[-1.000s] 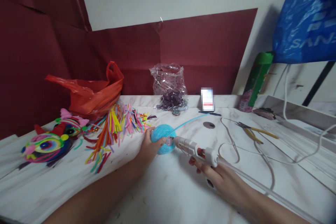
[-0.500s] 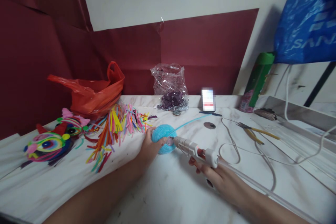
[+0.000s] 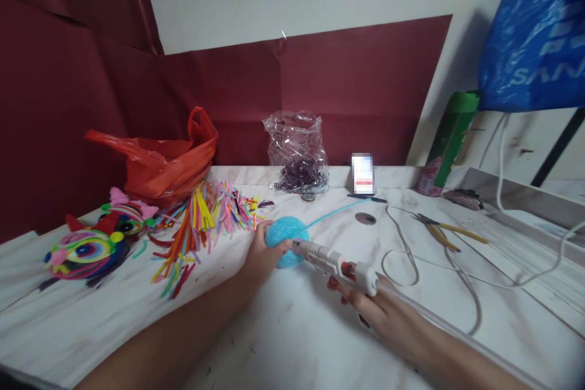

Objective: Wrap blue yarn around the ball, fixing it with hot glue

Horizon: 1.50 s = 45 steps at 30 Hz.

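Observation:
A round light-blue piece, wound in fine coils (image 3: 284,233), is held at its left side by my left hand (image 3: 262,256), thumb across its lower front. A blue strand (image 3: 336,213) runs from it to the upper right. My right hand (image 3: 365,304) grips a white glue gun (image 3: 322,258), whose nozzle points left and meets the lower right part of the blue piece near my left thumb. A clear glue stick trails from the gun's back over my right forearm.
Colourful strips (image 3: 201,213), fish-like crafts (image 3: 82,253) and a red bag (image 3: 169,164) lie left. Behind stand a clear bag (image 3: 299,155) and a phone (image 3: 363,175). Pliers (image 3: 450,228), a looped white cable (image 3: 402,244) and a green can (image 3: 452,134) are right.
The glue gun and my right hand have shifted slightly left, with the nozzle closer to my left thumb. My left hand has hardly moved and still holds the blue piece.

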Each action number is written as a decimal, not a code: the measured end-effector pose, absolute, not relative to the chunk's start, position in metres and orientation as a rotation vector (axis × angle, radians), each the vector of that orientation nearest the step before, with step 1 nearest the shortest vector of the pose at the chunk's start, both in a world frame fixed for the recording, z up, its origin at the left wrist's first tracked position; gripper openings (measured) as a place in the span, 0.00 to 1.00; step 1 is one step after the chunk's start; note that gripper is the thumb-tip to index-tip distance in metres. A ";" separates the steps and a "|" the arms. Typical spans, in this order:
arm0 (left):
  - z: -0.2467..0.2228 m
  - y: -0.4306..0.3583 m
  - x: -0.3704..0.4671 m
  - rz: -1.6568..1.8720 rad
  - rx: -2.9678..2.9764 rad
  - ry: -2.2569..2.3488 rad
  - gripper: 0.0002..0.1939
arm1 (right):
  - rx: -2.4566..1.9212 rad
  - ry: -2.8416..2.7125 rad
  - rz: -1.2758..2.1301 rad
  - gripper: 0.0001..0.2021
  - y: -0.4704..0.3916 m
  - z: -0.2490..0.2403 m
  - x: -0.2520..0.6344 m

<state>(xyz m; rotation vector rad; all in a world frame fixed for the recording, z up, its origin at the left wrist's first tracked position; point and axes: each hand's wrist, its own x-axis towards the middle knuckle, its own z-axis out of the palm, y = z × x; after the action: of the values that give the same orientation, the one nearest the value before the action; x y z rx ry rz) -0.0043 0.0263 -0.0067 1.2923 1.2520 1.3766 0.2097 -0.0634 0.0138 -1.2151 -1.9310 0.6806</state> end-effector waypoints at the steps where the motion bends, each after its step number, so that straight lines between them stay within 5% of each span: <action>1: -0.006 0.026 -0.004 1.377 1.291 1.253 0.28 | -1.212 -1.947 0.677 0.14 -0.064 0.015 0.209; 45: -0.006 0.029 -0.012 1.338 1.287 1.243 0.26 | -1.528 -1.724 0.892 0.20 -0.059 0.009 0.209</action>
<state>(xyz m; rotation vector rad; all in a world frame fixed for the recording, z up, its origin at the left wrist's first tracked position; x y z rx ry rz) -0.0123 0.0291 -0.0058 1.2871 1.2426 1.3383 0.2092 -0.0593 0.0092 -1.5280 -1.7243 0.8918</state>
